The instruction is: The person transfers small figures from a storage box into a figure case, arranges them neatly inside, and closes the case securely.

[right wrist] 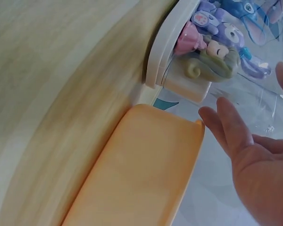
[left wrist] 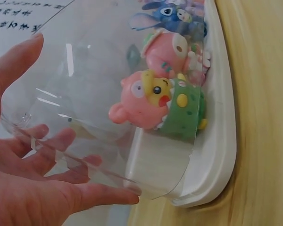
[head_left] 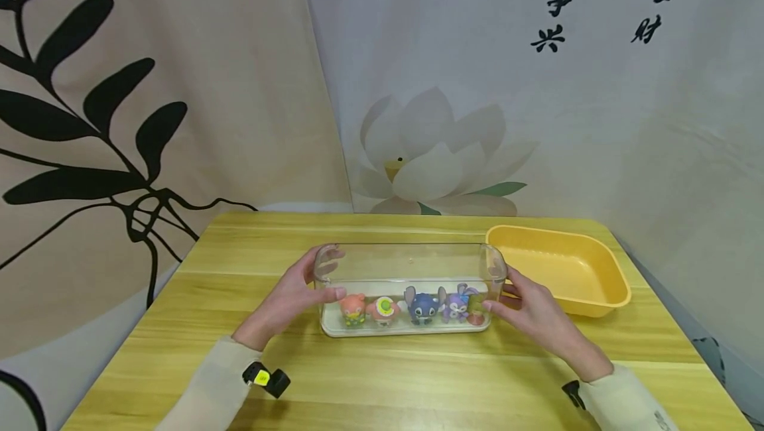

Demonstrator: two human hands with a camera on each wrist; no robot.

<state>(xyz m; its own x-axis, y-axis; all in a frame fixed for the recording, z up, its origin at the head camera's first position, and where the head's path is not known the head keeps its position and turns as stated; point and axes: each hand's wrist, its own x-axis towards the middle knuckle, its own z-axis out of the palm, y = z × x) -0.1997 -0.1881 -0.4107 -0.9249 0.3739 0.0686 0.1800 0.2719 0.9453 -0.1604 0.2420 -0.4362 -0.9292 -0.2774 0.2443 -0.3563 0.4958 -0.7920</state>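
Note:
A clear plastic cover [head_left: 412,262] stands over a white tray base [head_left: 412,331] on the table; in the left wrist view its lower edge sits tilted, apart from the tray's rim. My left hand [head_left: 295,298] grips the cover's left end, thumb in front and fingers behind. My right hand [head_left: 534,311] holds the right end the same way. Several small figurines stand in a row on the base: a pink one in a green outfit [left wrist: 141,101], another pink one [head_left: 383,310], a blue big-eared one [head_left: 422,306], a purple one [head_left: 456,303] and a green-haired one [right wrist: 217,61].
A yellow plastic basin [head_left: 561,268] stands at the back right of the wooden table [head_left: 382,391], close to my right hand. Behind the table hang printed curtains [head_left: 430,53] with leaves, a lotus and writing.

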